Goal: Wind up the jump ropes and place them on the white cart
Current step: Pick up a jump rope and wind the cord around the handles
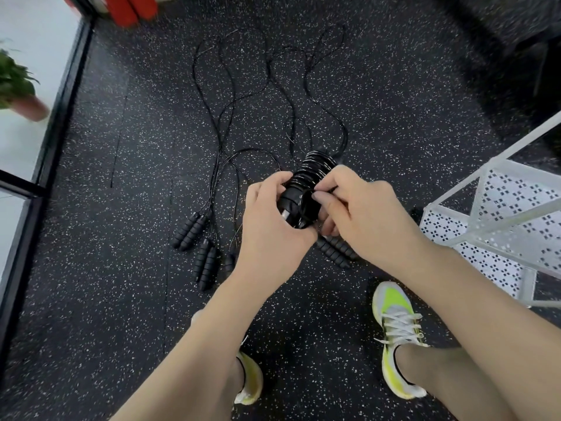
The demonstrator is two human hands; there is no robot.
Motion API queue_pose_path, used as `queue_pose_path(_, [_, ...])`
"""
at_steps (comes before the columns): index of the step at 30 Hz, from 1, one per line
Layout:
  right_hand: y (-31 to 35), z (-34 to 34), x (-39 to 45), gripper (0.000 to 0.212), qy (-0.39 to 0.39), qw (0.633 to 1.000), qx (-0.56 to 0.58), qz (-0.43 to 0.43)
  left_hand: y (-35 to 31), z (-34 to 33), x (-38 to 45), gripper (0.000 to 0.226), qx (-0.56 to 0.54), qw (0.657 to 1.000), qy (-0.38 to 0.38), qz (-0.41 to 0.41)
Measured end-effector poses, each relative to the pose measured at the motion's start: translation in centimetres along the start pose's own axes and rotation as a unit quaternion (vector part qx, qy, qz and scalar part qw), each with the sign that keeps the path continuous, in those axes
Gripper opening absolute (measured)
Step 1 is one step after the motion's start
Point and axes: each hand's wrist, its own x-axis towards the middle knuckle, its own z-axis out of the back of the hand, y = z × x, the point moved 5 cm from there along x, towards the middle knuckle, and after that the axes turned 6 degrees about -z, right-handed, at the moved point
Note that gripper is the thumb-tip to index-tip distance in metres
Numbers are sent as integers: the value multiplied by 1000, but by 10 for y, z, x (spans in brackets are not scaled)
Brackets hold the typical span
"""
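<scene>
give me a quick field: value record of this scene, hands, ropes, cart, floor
left hand: grips the handle end of the wound rope
right hand: pinches the cord at the wound rope
loose ropes: unwound on the floor, handle pairs near the person, cords trailing away
cart: white, perforated shelves, right of the hands; no rope visible on it
floor: black, speckled

Wound rope bundle (pixel 306 189): lower end covered by left hand (pixel 270 226) and right hand (pixel 361 214), can't see how the cord end sits. Handle pair (pixel 337 252) at 5 o'clock of the bundle, near ends under the right wrist. White cart (pixel 498 220): cut off at 3 o'clock edge. Potted plant (pixel 18 92) at 9 o'clock: blurred, cropped. Red object (pixel 133 9) at 12 o'clock: cropped, can't identify. Left shoe (pixel 250 381) mostly behind the forearm.
</scene>
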Motion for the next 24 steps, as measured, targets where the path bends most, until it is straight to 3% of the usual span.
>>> queue_pose_path(5, [1, 9, 5, 4, -22, 996, 83, -23, 1, 1, -3, 71, -42, 999, 9, 25])
queue_pose_path(9, [-4, 16, 8, 4, -11, 990, 121, -68, -4, 0, -7, 67, -37, 999, 9, 0])
queue_pose_path(16, [-4, 14, 3, 5, -87, 993, 6, -76, -6, -10, -9, 71, -54, 998, -18, -8])
queue_pose_path(20, [-6, 1, 3, 26, -68, 990, -114, -46, -4, -13, -10, 72, -58, 998, -26, -5])
queue_pose_path(24, [-3, 5, 4, 18, -92, 994, -58, -8, -10, -9, -9, 70, -55, 998, -34, -18])
